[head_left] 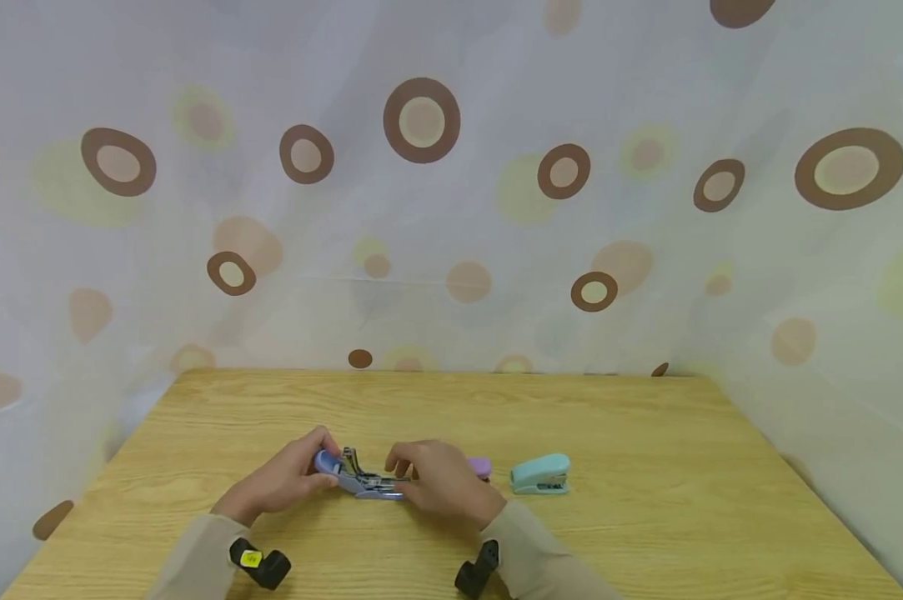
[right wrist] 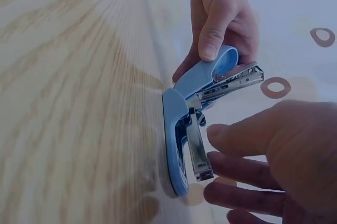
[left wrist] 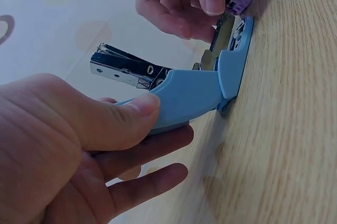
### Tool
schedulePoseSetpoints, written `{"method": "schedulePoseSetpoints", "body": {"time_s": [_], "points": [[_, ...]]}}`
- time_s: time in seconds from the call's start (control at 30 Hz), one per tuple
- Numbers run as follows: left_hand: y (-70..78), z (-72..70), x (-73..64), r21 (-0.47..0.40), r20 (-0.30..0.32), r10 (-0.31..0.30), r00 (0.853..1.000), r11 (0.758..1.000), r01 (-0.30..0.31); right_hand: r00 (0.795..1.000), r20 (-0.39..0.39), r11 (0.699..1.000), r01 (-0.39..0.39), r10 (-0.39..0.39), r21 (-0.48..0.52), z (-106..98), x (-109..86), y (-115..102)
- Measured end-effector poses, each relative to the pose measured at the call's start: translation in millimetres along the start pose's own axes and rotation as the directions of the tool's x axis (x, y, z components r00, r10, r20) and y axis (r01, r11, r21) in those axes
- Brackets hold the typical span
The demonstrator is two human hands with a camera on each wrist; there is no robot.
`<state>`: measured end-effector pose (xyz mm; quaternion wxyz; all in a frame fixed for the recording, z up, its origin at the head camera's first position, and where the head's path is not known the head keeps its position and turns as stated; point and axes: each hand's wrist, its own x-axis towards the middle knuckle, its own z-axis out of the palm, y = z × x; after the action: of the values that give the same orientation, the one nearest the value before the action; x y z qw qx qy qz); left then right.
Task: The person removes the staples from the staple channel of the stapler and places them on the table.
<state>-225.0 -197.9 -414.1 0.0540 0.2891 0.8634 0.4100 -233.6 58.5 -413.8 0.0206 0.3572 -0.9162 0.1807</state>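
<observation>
A blue stapler (head_left: 379,492) lies folded wide open on the table, its base down and its top cover swung back to the left. My left hand (head_left: 282,477) pinches that cover (left wrist: 184,95) between thumb and fingers. From the hinge a metal arm (right wrist: 234,83) sticks up at a slant. Close by the staple channel (right wrist: 198,147) is my right hand (head_left: 447,482), thumb and fingers loosely bent and apart. In the right wrist view, its fingertips (right wrist: 217,132) are right at the channel's side with nothing pinched between them.
Partly hidden behind my right hand is a purple stapler (head_left: 480,467). Further right stands a mint-green stapler (head_left: 541,475). The wooden table (head_left: 646,533) ends at a spotted cloth (head_left: 451,317) hanging at the back and sides.
</observation>
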Motion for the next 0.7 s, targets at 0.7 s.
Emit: {"method": "schedulePoseSetpoints", "body": {"time_s": [0.7], "points": [[-1.0,0.1,0.2,-0.034,0.022,-0.008,1.0,0.999,0.009,0.982,0.13,0.989,0.128,-0.136,0.067,-1.4,8.6,2.7]]}}
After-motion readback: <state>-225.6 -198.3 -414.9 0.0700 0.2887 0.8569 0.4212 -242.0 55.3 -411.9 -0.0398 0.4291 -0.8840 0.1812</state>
